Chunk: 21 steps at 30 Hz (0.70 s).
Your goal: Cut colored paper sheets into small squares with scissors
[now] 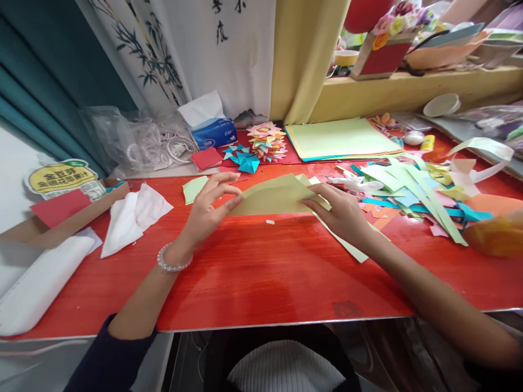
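Note:
A long piece of yellow-green paper (273,197) stretches between my two hands just over the red table. My left hand (210,207), with a beaded bracelet at the wrist, pinches its left end between thumb and fingers. At the right end, the thumb and fingers of my right hand (337,209) close on the paper. Under and beside my right hand lie pale green paper strips (347,242). A small light green paper square (195,189) rests behind my left hand. One tiny white scrap (270,222) lies in front of the held paper.
Colourful paper offcuts (412,190) are heaped at the right. Behind stand a stack of coloured sheets (339,139), a folded-paper model (267,142), blue folded stars (245,159) and a tissue pack (212,133). White tissues (133,218) and a cardboard box (77,218) are at the left.

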### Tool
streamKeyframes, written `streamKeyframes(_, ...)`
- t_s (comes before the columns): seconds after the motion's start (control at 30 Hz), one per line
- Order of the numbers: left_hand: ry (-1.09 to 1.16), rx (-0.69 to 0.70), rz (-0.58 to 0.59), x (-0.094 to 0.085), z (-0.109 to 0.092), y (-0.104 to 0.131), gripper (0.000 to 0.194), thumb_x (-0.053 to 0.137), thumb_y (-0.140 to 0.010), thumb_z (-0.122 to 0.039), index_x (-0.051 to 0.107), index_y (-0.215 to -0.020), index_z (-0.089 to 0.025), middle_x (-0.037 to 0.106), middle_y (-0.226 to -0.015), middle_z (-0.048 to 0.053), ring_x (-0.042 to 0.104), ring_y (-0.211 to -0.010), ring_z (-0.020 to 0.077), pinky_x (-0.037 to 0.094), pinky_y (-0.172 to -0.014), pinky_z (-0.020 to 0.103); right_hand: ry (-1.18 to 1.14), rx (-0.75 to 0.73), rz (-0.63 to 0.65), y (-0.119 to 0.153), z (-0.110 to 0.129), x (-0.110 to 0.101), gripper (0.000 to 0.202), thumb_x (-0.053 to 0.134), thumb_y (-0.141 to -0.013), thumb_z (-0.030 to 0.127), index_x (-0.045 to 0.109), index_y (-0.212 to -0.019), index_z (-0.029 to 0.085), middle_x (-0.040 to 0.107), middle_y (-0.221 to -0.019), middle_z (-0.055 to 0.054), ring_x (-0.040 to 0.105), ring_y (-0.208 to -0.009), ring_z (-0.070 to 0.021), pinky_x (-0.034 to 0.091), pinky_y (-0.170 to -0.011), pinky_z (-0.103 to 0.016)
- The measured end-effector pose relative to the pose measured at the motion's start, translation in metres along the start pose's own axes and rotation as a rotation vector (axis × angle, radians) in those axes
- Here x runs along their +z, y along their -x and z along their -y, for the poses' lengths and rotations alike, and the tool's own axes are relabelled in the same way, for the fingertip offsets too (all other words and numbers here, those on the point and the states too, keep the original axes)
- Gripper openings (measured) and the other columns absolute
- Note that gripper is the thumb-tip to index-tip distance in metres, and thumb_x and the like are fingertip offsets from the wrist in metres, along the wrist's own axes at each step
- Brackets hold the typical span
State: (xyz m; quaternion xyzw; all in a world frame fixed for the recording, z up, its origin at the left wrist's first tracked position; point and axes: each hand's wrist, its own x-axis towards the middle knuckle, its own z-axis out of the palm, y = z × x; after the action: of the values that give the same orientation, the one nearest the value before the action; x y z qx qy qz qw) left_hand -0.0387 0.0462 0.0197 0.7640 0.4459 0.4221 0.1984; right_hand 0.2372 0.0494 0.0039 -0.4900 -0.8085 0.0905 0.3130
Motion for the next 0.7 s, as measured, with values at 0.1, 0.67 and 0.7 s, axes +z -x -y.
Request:
streamKeyframes(0.1, 0.053, 0.031, 0.166, -0.008, -0.004, -0.002, 0.033, 0.041, -0.090, -0.044, 0.068, -0.086, -0.025, 0.041, -0.139, 0.000, 0.034, -0.131, 0.0220, 0.031, -0.108, 0.042, -0.083, -0.082, 0.050, 0.001, 0.000, -0.006, 0.018, 0.040, -0.091, 0.028, 0.057, -0.098, 0.025, 0.066, -0.101, -0.005, 0.061, -0.092, -0.0212, 0.046, -0.078, -0.034)
streamKeyframes(0.67, -0.194, -0.413, 0.271, 0.008, 0.021, -0.001, 0.025, 0.050, -0.083, -0.039, 0.062, -0.092, -0.020, 0.067, -0.081, 0.004, 0.061, -0.068, 0.0198, 0.044, -0.058, 0.029, -0.279, -0.386, 0.597, 0.005, 0.013, -0.015, 0.046, 0.040, -0.075, 0.001, 0.066, -0.104, 0.027, 0.064, -0.116, 0.003, 0.057, -0.111, -0.0167, 0.047, -0.090, -0.032)
streamKeyframes(0.7, -0.216, -0.435, 0.256, 0.010, 0.024, -0.001, 0.023, 0.051, -0.082, -0.037, 0.061, -0.090, -0.019, 0.066, -0.079, 0.004, 0.060, -0.066, 0.0194, 0.043, -0.057, 0.028, -0.278, -0.405, 0.625, 0.006, 0.015, -0.015, 0.048, 0.040, -0.076, 0.001, 0.065, -0.107, 0.026, 0.065, -0.115, 0.002, 0.057, -0.112, -0.0164, 0.046, -0.092, -0.033)
